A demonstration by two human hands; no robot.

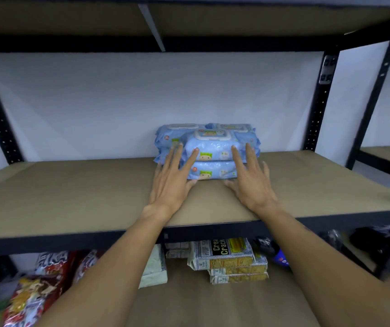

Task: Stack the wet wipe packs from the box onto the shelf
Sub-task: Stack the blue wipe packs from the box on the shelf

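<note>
Blue wet wipe packs point(213, 152) lie stacked on the brown shelf board point(83, 192), near the back wall at the middle. A front stack of two packs stands before more packs behind it. My left hand point(175, 180) lies flat with spread fingers against the front stack's left side. My right hand point(250, 178) does the same at its right side. Neither hand grips a pack. The box is not in view.
Black metal uprights point(319, 102) frame the shelf, with another board above. The shelf below holds cracker packs point(231, 258), a white pack point(155, 267) and red snack bags point(35, 291). Dark items point(378, 241) lie at lower right.
</note>
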